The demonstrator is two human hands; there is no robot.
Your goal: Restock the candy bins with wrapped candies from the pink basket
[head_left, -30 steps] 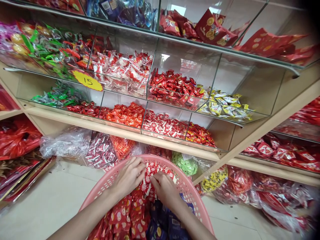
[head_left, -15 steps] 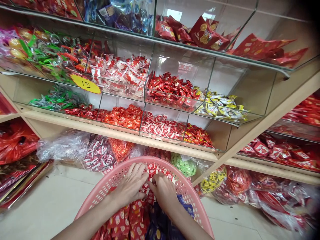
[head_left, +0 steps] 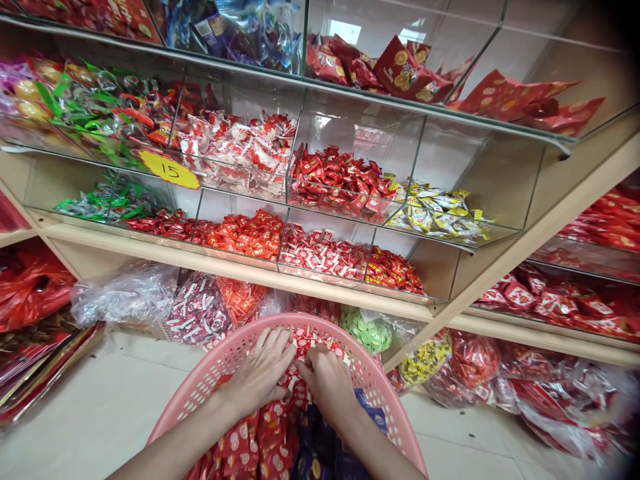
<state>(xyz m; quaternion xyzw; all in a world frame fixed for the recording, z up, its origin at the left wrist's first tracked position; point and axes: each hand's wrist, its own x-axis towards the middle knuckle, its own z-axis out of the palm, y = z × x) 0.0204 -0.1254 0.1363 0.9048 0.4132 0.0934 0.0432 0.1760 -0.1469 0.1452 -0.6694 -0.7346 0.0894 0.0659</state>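
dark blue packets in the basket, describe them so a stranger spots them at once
In front of the shelves is a pink basket. Inside it, look below the right hand in the picture. The dark blue packets lie there, their colour setting them apart from the red packets beside them.

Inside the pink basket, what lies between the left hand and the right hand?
Small red-and-white packets lie between the left hand and the right hand, as the head view shows.
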